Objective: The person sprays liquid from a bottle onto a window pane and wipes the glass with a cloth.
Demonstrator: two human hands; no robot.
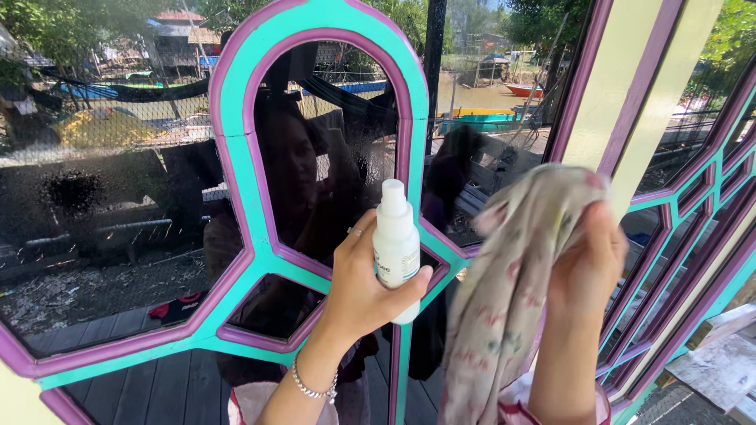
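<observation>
We grip the spray bottle [396, 250] in our left hand [364, 291] and the cloth [512, 291], at 3 o'clock, in our closed right hand [587, 264]; the spray may drip down the window glass [331, 157].

— What colours are in front of you?

— My left hand [364, 287] grips a white spray bottle [396, 248]; a silver ring and a silver bracelet [313, 388] sit on that hand and wrist.

— And the cloth?

— The cloth [512, 291] in my right hand [587, 264] is cream with faded pink and green flowers.

— The window?

— The window frame [236, 169] is turquoise edged in purple, around dark glass; the wall strip [610, 75] is pale yellow.
</observation>
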